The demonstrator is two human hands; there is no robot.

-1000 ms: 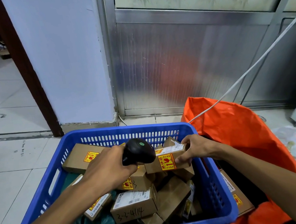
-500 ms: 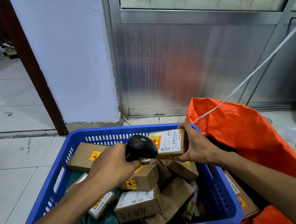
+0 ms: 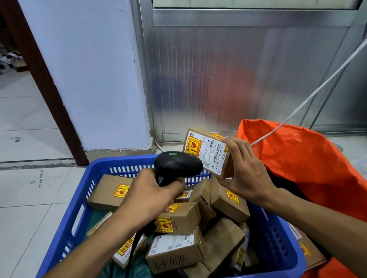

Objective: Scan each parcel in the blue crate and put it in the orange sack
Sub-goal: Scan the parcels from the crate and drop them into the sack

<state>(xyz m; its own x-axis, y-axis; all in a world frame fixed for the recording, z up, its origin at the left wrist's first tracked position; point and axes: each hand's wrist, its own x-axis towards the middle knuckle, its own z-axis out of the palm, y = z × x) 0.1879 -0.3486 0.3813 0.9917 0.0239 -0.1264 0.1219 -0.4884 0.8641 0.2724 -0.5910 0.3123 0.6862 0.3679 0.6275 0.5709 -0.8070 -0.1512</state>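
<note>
White floor tiles lie under the blue crate (image 3: pixel 58 244). I see my right hand (image 3: pixel 245 172) pinching a parcel (image 3: pixel 207 153) above its far rim, long side tilted, label facing me. My left hand (image 3: pixel 150 194) grips the scanner (image 3: pixel 176 166), which hides the label's left edge.

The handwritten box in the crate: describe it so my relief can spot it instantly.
Start at the blue crate in the lower middle of the head view, and look at its near side, below the left hand gripping the black scanner. There lies a brown parcel with a white label on top. Alone among its neighbours, it has "3-3-4114" handwritten on its front.
</note>
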